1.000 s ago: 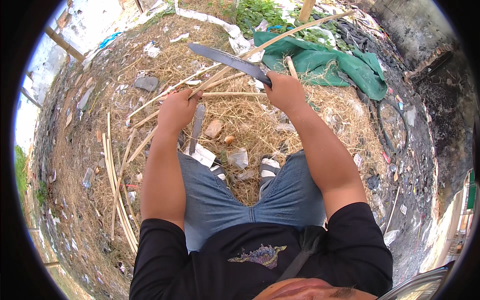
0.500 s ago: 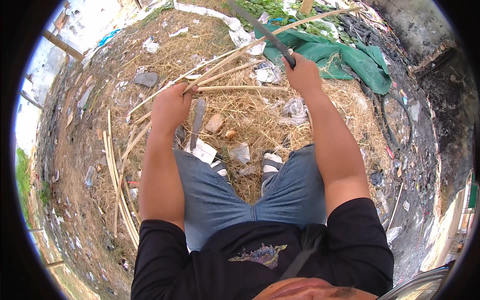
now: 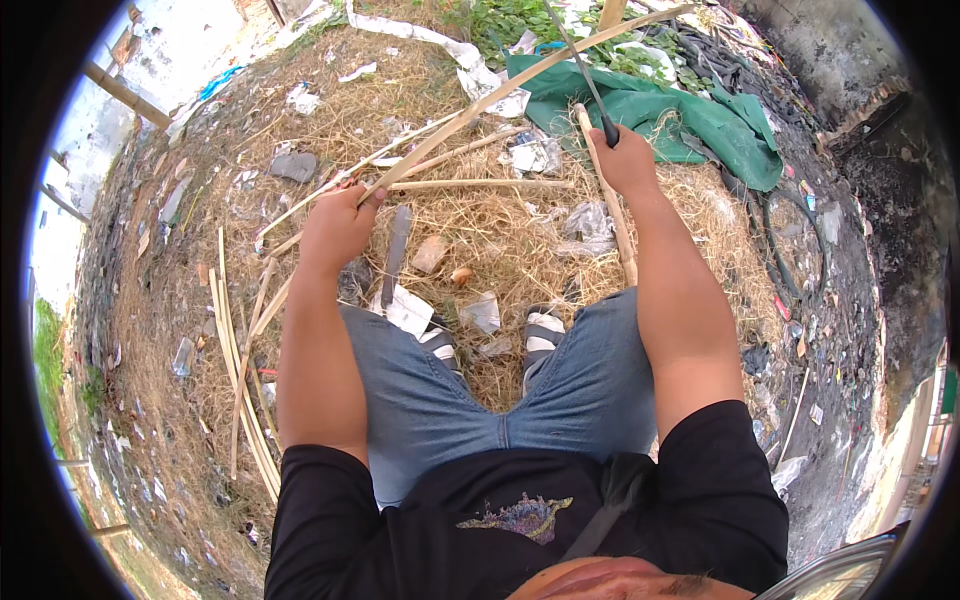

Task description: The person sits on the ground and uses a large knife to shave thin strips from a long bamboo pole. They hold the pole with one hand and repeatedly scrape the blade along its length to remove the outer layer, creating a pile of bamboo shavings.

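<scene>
Bamboo, a long pale strip (image 3: 520,85), runs from the left hand (image 3: 335,225) up and away to the right, its long axis slanting toward the far edge of the straw-covered ground (image 3: 480,230) and out over the green tarp (image 3: 690,120). The left hand is closed round the near end, fist tight, forearm coming straight up from the knees. The right hand (image 3: 625,160) is clenched on the dark handle of a long knife (image 3: 580,70), blade raised and pointing away, thin edge-on (so its width cannot be judged). The blade stands just right of the strip's middle stretch and seems to cross it, contact unclear. More split strips (image 3: 240,380) lie along the ground's left edge, near the left knee.
</scene>
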### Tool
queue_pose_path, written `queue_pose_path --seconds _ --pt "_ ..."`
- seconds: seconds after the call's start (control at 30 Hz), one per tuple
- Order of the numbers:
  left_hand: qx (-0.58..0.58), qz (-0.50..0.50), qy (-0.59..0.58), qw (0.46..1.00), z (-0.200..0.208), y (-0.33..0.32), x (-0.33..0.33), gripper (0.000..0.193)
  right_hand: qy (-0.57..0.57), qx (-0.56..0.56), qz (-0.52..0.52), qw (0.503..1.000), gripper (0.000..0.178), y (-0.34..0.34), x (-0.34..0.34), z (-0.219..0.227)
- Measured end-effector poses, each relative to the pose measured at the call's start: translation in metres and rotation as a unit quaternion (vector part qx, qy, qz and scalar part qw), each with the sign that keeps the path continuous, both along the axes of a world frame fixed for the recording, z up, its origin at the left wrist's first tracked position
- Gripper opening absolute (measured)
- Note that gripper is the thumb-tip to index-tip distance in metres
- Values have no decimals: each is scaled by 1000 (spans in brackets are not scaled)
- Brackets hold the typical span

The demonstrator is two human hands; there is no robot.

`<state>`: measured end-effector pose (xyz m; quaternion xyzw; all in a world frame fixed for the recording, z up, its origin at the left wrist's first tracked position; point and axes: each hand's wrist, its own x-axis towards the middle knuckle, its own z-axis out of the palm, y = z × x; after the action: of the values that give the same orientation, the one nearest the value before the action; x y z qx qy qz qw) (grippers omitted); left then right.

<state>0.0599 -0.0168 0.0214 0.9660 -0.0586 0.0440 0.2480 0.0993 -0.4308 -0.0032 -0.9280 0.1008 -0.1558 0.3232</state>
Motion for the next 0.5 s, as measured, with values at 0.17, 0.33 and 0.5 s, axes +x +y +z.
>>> queue_pose_path --seconds 0.17,0.33,0.5 --pt "-12 -14 11 1000 6 -4 -5 50 -84 -210 147 963 37 48 -13 13" --pt "0 -1 17 1000 7 -1 -8 51 -20 0 -85 996 33 -25 9 -14" --pt "-2 -4 28 1000 2 -1 -6 48 -44 -97 42 993 41 25 -8 4"
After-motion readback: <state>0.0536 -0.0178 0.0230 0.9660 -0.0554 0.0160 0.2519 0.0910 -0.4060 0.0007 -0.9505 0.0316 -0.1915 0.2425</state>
